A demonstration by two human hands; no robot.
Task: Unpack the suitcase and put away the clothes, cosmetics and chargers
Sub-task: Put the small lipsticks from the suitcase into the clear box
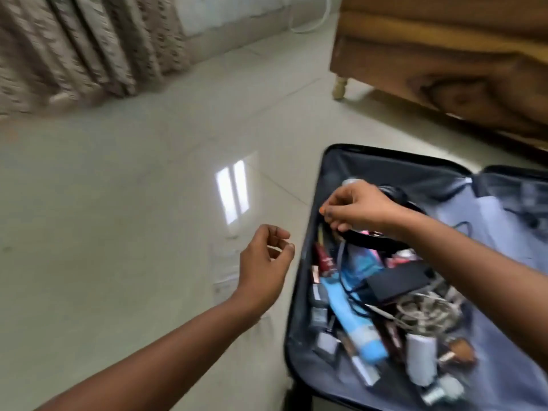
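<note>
Suitcase: lies unzipped on the floor; 1 half crowded with cosmetics and a charger
Right hand: pinches something small at the far-left corner; unclear what
Left hand: loosely curled, holding nothing
Progress: judged early; most remains

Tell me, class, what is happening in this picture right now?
A person is bent over an open suitcase lying on the floor, full of cosmetics and chargers. The right hand reaches into it, fingers curled at a black round item. The left hand hovers over the floor beside the case, loosely curled and holding nothing.
</note>
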